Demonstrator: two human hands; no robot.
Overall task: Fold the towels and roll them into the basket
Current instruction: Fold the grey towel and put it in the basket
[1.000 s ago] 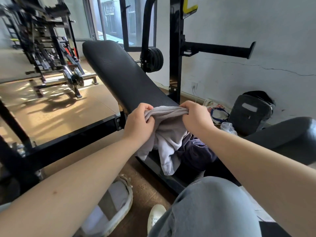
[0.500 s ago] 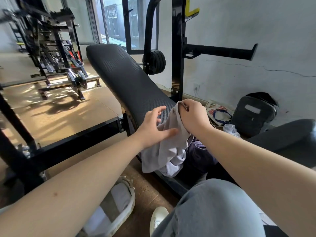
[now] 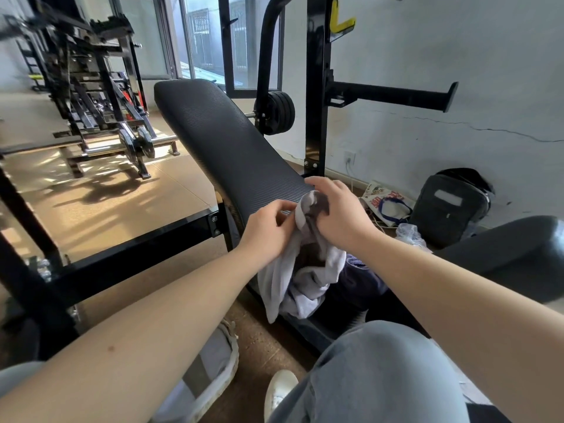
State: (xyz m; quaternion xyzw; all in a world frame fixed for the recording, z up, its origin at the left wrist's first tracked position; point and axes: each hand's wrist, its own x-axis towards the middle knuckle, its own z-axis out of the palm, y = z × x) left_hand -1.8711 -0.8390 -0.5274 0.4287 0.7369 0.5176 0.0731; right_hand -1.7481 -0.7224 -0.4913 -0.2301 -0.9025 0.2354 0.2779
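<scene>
At near end of counter (image 3: 229,141), grey towel (image 3: 293,279) hangs bunched, unfolded. Right grip (image 3: 338,215) clutches its top; left grip (image 3: 268,230) pinches edge beside. Dark towel (image 3: 360,279) crumpled just right. Basket (image 3: 227,361) on floor near left, contents unclear. Folding barely begun; rolling all left.

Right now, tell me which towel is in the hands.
The light grey towel, held by the left hand and right hand; the dark blue towel lies beside it, in neither hand.
</scene>
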